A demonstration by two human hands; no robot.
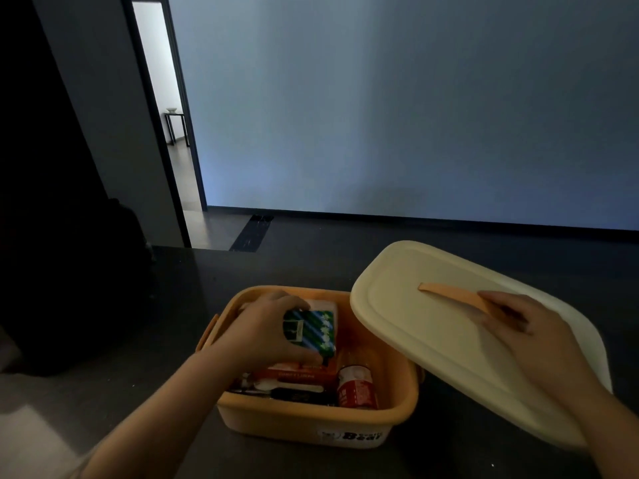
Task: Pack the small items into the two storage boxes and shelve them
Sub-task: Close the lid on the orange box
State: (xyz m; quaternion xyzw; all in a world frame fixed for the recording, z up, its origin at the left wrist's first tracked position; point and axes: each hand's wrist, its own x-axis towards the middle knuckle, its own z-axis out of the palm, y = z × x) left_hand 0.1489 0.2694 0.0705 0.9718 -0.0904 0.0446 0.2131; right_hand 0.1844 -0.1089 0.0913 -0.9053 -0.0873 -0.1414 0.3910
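A: What is seen, from the largest thing down?

B: A dark table (145, 340) is spread across the lower frame; a cream lid (432, 344) with an orange strap handle (453, 297) is held tilted above the right side of an orange storage box (304, 423), its left edge overlapping the box's right rim; the box is set on the table, open, with a side handle shown on its left wall.

A: Can any writing be read?

B: A white label on the box's front wall is printed with "Bear" in bold letters; the smaller print beside it cannot be made out; a red-labelled jar (356, 387) is stood in the right corner of the box, its print too small to be read; an orange packet (297, 373) carries pale lettering that is blurred; a green and blue striped packet (313, 331) bears white marks that cannot be read.

A: And the hands?

B: The left hand (262, 335) is reached into the box and curled around the striped packet, which is gripped from its left edge above the other contents; the right hand (539, 340) is laid on the lid, fingers closed about the right end of the strap handle; a white utensil (287, 387) is seen lying near the box's front wall.
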